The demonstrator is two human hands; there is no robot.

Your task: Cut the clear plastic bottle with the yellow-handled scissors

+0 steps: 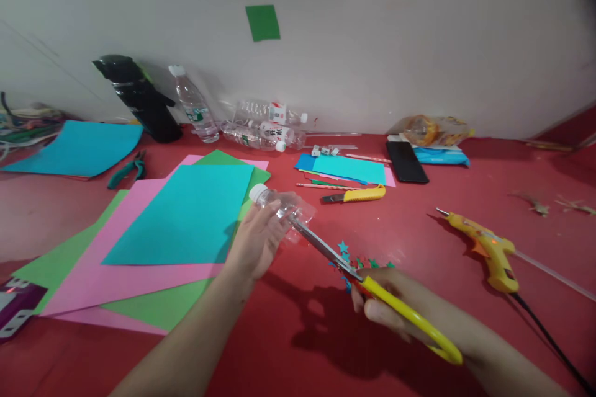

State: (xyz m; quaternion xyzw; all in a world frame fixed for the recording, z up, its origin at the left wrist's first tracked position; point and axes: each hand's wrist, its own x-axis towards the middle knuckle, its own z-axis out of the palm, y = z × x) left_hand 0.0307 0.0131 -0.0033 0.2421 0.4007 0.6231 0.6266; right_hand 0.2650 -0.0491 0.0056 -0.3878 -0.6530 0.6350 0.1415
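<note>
My left hand [258, 239] is closed around a clear plastic bottle top [298, 208], whose white cap points up and to the left. The open side of this cut piece faces right. In my right hand [386, 298] is a pair of scissors [410, 316] with yellow handles. Their blades reach up and left to the bottle piece, with the tips at its plastic wall near my left fingers. Under the blades, small coloured paper stars [343, 247] lie on the red table [288, 347], partly covered by my right hand.
Coloured paper sheets [186, 217] lie at left, near pliers [128, 170]. A yellow utility knife [358, 194], paper strips [351, 167] and a black phone [406, 161] lie ahead. At right rests a hot glue gun [488, 248] with its cord. Bottles [193, 105] line the wall.
</note>
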